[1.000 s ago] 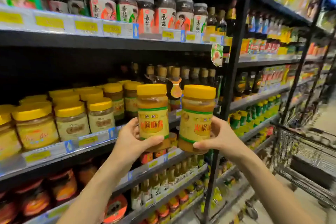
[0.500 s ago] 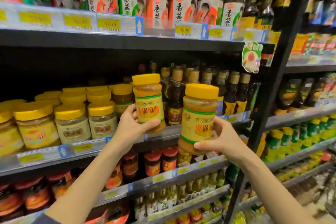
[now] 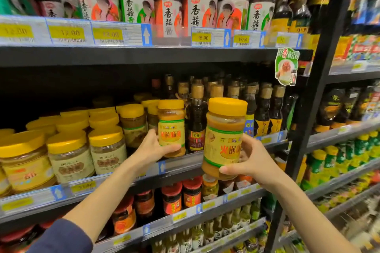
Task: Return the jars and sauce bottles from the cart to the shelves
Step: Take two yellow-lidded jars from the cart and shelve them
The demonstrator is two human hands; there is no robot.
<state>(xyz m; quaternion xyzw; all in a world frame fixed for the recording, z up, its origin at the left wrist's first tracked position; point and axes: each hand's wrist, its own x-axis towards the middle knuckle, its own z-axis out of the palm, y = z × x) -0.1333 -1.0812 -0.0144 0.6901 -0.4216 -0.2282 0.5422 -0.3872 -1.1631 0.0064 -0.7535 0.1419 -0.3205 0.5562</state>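
I hold two yellow-lidded jars of tan sauce with yellow labels. My left hand grips the left jar at the front of the middle shelf, between other yellow-lidded jars and a dark sauce bottle; I cannot tell if its base touches the shelf. My right hand grips the right jar in the air, in front of the shelf edge and nearer to me.
Larger yellow-lidded jars fill the middle shelf's left part. Dark bottles stand at its right. Grey-lidded jars line the top shelf. Red-lidded jars sit on the shelf below. A black upright post divides the bays.
My left hand has carried its jar forward and up to the middle shelf, among the other jars. The right hand keeps its jar near me. The view has moved closer to the shelves.
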